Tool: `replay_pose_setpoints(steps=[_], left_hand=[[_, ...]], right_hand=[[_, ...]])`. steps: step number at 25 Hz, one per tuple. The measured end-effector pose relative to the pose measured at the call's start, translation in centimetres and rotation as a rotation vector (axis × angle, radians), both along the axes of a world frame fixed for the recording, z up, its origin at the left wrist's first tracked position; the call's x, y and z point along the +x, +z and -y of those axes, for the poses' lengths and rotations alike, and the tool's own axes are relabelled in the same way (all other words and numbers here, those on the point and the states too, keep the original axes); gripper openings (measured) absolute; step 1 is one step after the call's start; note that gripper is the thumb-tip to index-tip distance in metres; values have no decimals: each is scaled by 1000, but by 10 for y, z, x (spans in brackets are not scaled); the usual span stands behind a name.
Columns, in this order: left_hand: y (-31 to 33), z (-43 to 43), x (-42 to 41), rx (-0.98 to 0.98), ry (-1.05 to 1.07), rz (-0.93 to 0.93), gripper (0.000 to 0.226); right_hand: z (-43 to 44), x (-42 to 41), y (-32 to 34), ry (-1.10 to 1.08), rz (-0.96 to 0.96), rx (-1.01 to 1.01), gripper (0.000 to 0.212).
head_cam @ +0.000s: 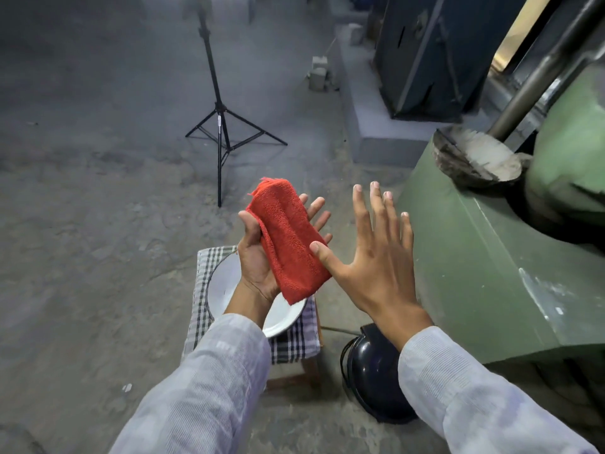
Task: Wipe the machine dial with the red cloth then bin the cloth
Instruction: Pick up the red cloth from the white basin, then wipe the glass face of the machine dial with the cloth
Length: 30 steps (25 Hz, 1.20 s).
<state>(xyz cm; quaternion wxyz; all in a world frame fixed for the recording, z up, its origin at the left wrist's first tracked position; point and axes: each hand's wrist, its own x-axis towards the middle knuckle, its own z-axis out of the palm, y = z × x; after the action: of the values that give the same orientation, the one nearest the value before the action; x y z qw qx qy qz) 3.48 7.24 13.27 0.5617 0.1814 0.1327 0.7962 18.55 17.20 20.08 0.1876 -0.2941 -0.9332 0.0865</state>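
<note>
A folded red cloth (288, 239) lies across the palm of my left hand (258, 257), with the thumb pressed on its left edge and the fingers showing beyond it. My right hand (376, 250) is spread flat with fingers apart, its thumb tip touching the cloth's right edge. The green machine (484, 257) stands to the right of my hands. No dial can be made out on it. A dark round bin (373, 375) sits on the floor below my right wrist, partly hidden by the sleeve.
A stool covered with a checked cloth (294, 342) holds a white plate (222, 283) beneath my left hand. A black tripod (219, 122) stands on the concrete floor ahead. A dirty bowl with white residue (474, 158) rests on the machine. A dark blue cabinet (425, 54) stands behind.
</note>
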Motion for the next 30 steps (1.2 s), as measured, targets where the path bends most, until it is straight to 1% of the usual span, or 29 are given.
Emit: replay_pose_setpoints(steps=[2, 7, 14, 16, 19, 23, 26, 30], left_hand=[[25, -9, 3, 36, -17, -35, 118], [116, -31, 26, 78, -77, -138, 116], [229, -68, 104, 175, -172, -236, 112], [263, -82, 143, 204, -208, -260, 112], [304, -105, 201, 249, -273, -276, 113], [358, -139, 302, 356, -381, -286, 113], [388, -162, 382, 427, -447, -291, 115], [420, -183, 501, 474, -574, -255, 112]], right_hand=[[-5, 4, 25, -24, -57, 57, 106], [-24, 39, 101, -90, -168, 190, 105], [-39, 129, 191, -196, -254, 356, 104], [-45, 172, 222, -251, -287, 405, 104], [-51, 238, 259, -333, -285, 467, 104], [-60, 346, 306, -460, -296, 558, 104], [-63, 424, 335, -560, -296, 629, 104], [-57, 543, 364, -718, -297, 748, 103]])
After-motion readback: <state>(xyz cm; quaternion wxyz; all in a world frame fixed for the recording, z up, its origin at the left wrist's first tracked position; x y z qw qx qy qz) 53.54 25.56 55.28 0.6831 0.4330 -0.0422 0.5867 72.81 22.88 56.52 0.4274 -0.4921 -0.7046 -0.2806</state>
